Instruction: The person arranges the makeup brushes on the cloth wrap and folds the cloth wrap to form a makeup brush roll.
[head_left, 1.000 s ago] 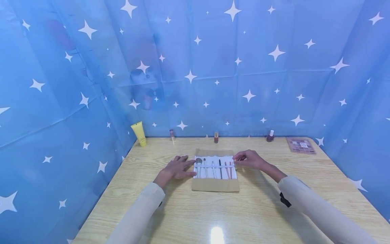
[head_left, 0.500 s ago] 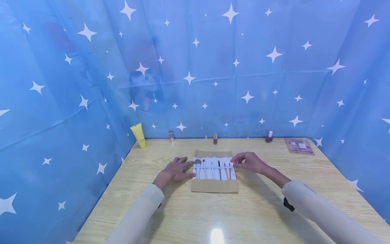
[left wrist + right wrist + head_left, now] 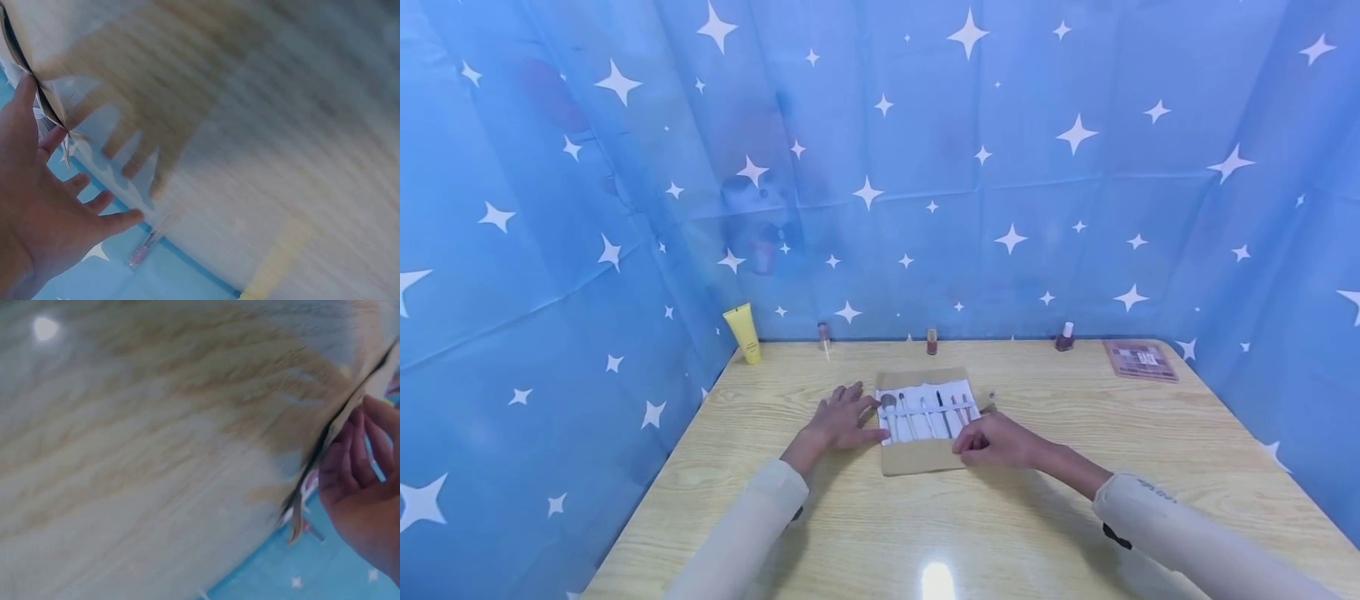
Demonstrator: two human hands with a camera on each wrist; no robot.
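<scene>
An unfolded makeup brush roll (image 3: pixel 921 458), tan outside with a white lining, lies on the table in the head view. Several makeup brushes (image 3: pixel 890 407) sit under its white elastic band. My left hand (image 3: pixel 841 419) rests at the left edge, fingers spread; in the left wrist view its thumb and index finger touch the roll's edge (image 3: pixel 44 100). At the front right corner my right hand (image 3: pixel 1000 440) pinches the tan flap between thumb and curled fingers, covering that corner. The right wrist view has this hand (image 3: pixel 362 469) gripping the roll's edge (image 3: pixel 331 425).
Along the table's back edge stand a yellow tube (image 3: pixel 742 333), a slim pink-capped tube (image 3: pixel 824 336), a small red bottle (image 3: pixel 932 342) and a dark nail polish bottle (image 3: pixel 1064 337). An eyeshadow palette (image 3: pixel 1141 360) lies at back right. A blue starred curtain (image 3: pixel 925 250) surrounds the table.
My right hand has moved from the roll's upper right side toward me, to its front right corner. The roll has turned slightly. My left hand stays at the left edge.
</scene>
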